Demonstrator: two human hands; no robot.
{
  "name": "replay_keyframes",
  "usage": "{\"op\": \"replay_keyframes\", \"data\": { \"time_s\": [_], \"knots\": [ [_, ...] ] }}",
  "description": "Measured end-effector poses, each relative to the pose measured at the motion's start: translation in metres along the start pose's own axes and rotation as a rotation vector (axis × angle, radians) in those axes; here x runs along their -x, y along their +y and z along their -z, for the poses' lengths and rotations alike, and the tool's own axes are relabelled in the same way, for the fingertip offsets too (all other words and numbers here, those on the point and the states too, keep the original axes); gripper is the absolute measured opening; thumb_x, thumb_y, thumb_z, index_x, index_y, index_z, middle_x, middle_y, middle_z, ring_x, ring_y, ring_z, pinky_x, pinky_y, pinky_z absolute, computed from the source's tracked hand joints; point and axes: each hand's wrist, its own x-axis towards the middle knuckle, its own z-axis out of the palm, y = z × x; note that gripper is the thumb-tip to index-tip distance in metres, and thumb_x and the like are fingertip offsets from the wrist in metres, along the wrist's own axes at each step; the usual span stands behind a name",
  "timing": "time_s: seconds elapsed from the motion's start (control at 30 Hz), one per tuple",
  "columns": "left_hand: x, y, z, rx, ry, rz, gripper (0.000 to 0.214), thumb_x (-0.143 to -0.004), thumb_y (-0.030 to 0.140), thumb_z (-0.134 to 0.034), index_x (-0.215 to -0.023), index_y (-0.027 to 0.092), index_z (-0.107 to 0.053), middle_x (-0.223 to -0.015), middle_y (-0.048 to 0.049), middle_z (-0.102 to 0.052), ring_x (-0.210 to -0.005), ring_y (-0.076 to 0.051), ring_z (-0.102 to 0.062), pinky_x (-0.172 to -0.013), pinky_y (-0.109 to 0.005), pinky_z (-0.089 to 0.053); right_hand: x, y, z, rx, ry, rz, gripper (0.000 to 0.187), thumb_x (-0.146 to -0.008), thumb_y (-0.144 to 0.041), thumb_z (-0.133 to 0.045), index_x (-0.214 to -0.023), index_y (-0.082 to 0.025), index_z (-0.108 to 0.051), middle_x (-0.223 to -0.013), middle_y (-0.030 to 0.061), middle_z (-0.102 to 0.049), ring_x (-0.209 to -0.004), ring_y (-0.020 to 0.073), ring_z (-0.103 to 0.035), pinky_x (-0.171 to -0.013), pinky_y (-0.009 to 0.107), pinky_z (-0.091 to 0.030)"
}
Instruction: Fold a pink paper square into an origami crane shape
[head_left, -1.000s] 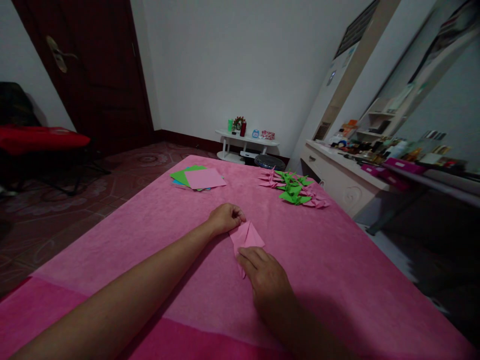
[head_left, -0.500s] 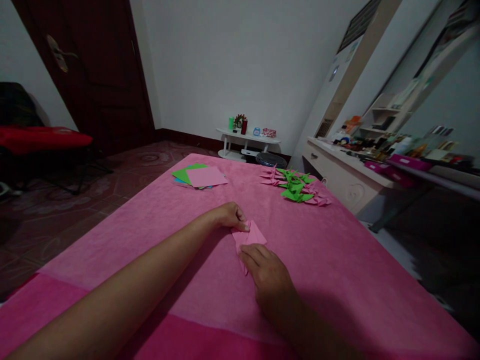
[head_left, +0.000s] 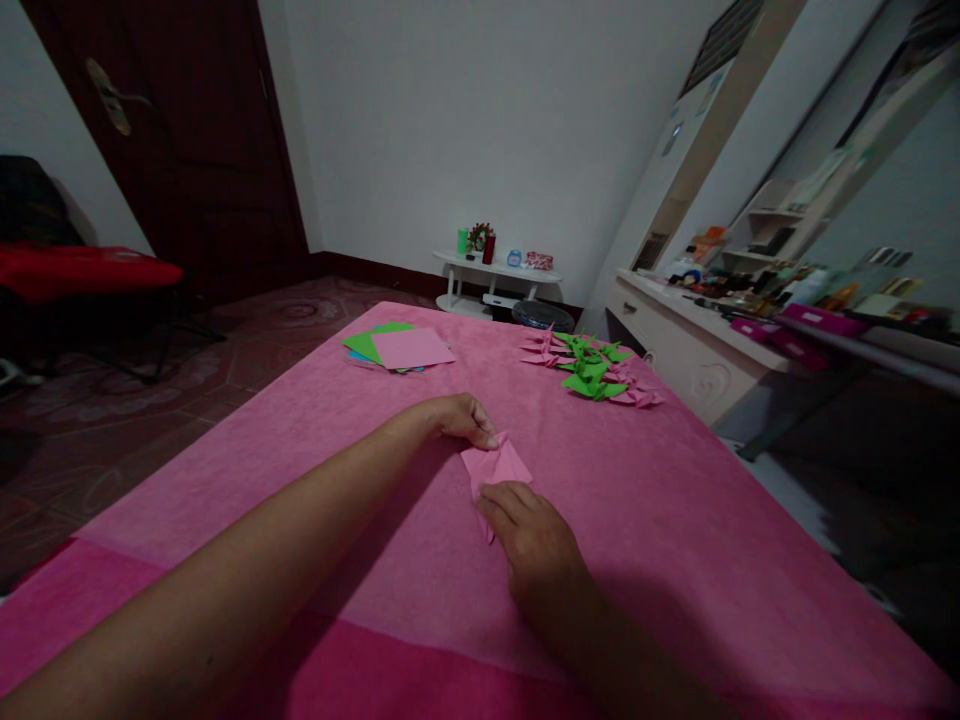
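A partly folded sheet of pink origami paper (head_left: 510, 464) lies on the pink cloth in front of me. Its lower end narrows to a point below my fingers. My left hand (head_left: 466, 420) has its fingers curled and pinches the top corner, thumb on the paper. From the lower right, my right hand (head_left: 536, 540) holds the lower half against the cloth, fingers close together; its thumb is hidden. Farther off to the left is a stack of square sheets, a pink sheet (head_left: 412, 348) over a green sheet (head_left: 375, 343). Several folded green cranes (head_left: 592, 378) and pink cranes (head_left: 544, 347) sit at the far right.
The cloth-covered table (head_left: 300, 420) reaches toward a low white stand (head_left: 499, 270) with small items on it. A cluttered dresser (head_left: 675, 330) runs along the right side. On the left are a red-covered chair (head_left: 90, 270) and a dark door (head_left: 202, 130).
Both hands keep their places on the pink paper. Near my left fingertips the top corner looks slightly more raised and creased. The view has shifted a little.
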Motion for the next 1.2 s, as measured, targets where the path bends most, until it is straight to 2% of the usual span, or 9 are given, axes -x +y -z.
{"op": "replay_keyframes", "data": {
  "time_s": [0.13,0.3,0.47,0.77,1.2],
  "knots": [
    [0.001,-0.002,0.000,0.032,-0.006,-0.019,0.041,-0.038,0.034,-0.086,-0.067,0.010,-0.070,-0.056,0.0007,-0.062,-0.052,-0.008,-0.048,-0.053,-0.021,-0.038,-0.001,0.000,0.002,-0.004,-0.017,0.001,0.037,-0.082,-0.001,-0.045,-0.113,-0.013,-0.062,-0.108,0.0099,-0.065,-0.097,0.0209,-0.054,-0.085,0.033,-0.044],
    [0.004,-0.006,-0.007,0.080,0.022,-0.069,0.041,-0.041,0.037,-0.086,-0.064,0.009,-0.066,-0.045,0.0045,-0.051,-0.043,-0.005,-0.036,-0.043,-0.019,-0.025,0.000,0.000,0.002,-0.025,0.004,0.003,0.034,-0.083,-0.002,-0.046,-0.112,-0.012,-0.062,-0.107,0.0098,-0.065,-0.097,0.0215,-0.053,-0.085,0.034,-0.044],
    [0.008,-0.010,-0.013,0.138,0.059,-0.098,0.043,-0.042,0.036,-0.086,-0.067,0.009,-0.065,-0.050,0.0028,-0.056,-0.046,-0.005,-0.042,-0.047,-0.019,-0.029,0.000,0.000,0.002,-0.034,0.009,0.004,0.034,-0.084,-0.002,-0.045,-0.111,-0.012,-0.062,-0.106,0.0100,-0.065,-0.095,0.0220,-0.053,-0.084,0.034,-0.043],
    [0.014,-0.010,-0.015,0.173,0.011,-0.111,0.038,-0.047,0.039,-0.084,-0.065,0.009,-0.068,-0.058,-0.0014,-0.062,-0.052,-0.008,-0.049,-0.052,-0.021,-0.035,-0.001,0.000,0.002,-0.045,-0.002,-0.001,0.034,-0.083,-0.002,-0.046,-0.111,-0.012,-0.062,-0.106,0.0094,-0.065,-0.096,0.0217,-0.054,-0.084,0.033,-0.043],
    [0.018,-0.005,-0.019,0.162,0.160,-0.122,0.040,-0.040,0.036,-0.086,-0.052,0.010,-0.058,-0.044,0.0053,-0.046,-0.044,-0.004,-0.033,-0.045,-0.021,-0.022,-0.001,-0.001,0.003,-0.041,0.007,-0.007,0.034,-0.083,-0.001,-0.045,-0.110,-0.013,-0.063,-0.106,0.0086,-0.066,-0.095,0.0210,-0.054,-0.084,0.032,-0.044]
  ]
}}
